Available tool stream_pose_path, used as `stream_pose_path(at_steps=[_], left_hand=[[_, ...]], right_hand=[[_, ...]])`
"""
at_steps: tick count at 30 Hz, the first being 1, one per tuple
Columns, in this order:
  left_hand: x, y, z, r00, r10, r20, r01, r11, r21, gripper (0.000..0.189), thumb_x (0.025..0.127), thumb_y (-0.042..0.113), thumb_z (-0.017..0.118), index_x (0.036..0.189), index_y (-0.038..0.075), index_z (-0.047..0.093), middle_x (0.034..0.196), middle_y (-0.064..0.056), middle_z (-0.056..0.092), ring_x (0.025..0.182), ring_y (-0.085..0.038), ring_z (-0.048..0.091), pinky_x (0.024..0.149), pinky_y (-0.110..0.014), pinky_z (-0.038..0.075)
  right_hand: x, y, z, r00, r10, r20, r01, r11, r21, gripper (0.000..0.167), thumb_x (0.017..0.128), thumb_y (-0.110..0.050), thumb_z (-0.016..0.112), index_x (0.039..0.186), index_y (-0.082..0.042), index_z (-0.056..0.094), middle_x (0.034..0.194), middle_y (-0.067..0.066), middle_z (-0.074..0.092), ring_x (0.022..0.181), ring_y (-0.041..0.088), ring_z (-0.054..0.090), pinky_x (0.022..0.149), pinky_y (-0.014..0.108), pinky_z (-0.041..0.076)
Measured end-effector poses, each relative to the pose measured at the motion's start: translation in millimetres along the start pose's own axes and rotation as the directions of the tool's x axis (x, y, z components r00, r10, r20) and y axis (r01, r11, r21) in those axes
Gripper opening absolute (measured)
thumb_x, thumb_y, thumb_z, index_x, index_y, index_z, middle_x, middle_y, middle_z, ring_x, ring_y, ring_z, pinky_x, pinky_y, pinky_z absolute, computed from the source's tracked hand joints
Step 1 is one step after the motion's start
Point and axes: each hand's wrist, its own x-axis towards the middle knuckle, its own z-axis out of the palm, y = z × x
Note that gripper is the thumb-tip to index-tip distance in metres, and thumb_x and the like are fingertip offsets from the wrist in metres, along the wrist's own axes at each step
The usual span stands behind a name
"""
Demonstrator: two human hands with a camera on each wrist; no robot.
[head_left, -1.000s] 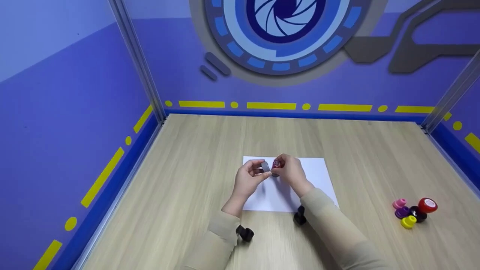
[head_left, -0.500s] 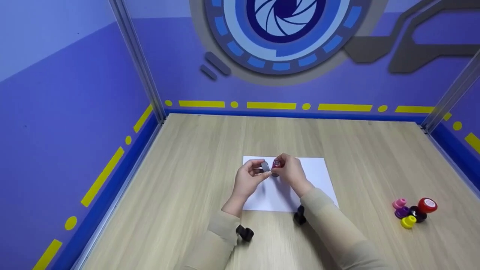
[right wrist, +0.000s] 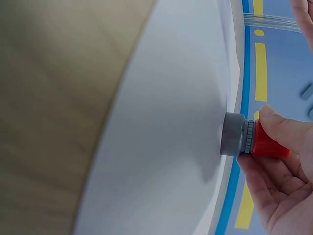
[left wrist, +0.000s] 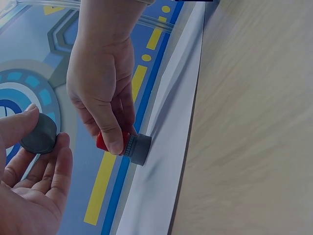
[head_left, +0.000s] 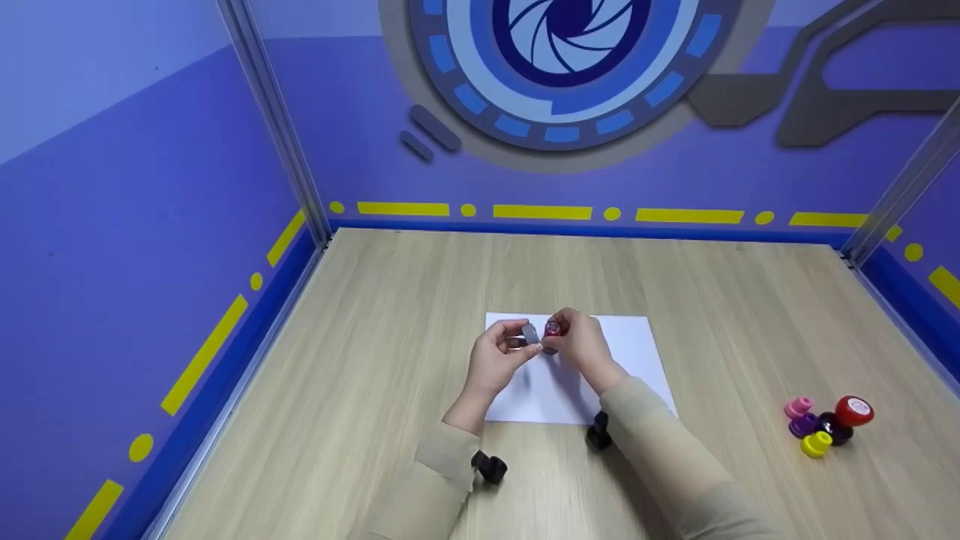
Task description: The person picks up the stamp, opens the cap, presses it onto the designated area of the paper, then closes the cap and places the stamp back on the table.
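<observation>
My right hand point(head_left: 586, 346) pinches a small stamp point(right wrist: 266, 139) by its red handle, thumb on one side and fingers on the other. The stamp's grey end point(left wrist: 141, 150) faces down, right at the white sheet of paper point(head_left: 628, 375). Just to the left, my left hand point(head_left: 491, 366) holds a round grey cap point(left wrist: 39, 134) between thumb and fingers, raised over the sheet. In the head view the cap point(head_left: 531, 334) is close beside the stamp, and a pale round label shows on top of the handle.
To the right on the wooden table point(head_left: 735, 315) stands a cluster of small pieces: pink point(head_left: 801, 407), purple point(head_left: 803, 425), yellow point(head_left: 817, 444), and a red-topped stamp point(head_left: 855, 410) with a black base. Black wrist cameras point(head_left: 491, 469) show below both sleeves. Blue walls enclose the back and sides.
</observation>
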Motion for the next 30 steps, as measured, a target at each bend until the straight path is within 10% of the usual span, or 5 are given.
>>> stream_pose_path(at_steps=[30], left_hand=[[-1.0, -0.4, -0.6, 1.000, -0.004, 0.001, 0.004, 1.000, 0.004, 0.041, 0.085, -0.002, 0.080, 0.122, -0.009, 0.065, 0.115, -0.026, 0.072, 0.104, -0.031, 0.072, 0.082, -0.018, 0.059]], right_hand=[[-1.7, -1.8, -1.2, 1.000, 0.007, 0.012, -0.007, 1.000, -0.005, 0.026, 0.080, -0.004, 0.086, 0.100, 0.000, 0.070, 0.092, 0.013, 0.073, 0.084, 0.022, 0.064, 0.081, 0.039, 0.056]])
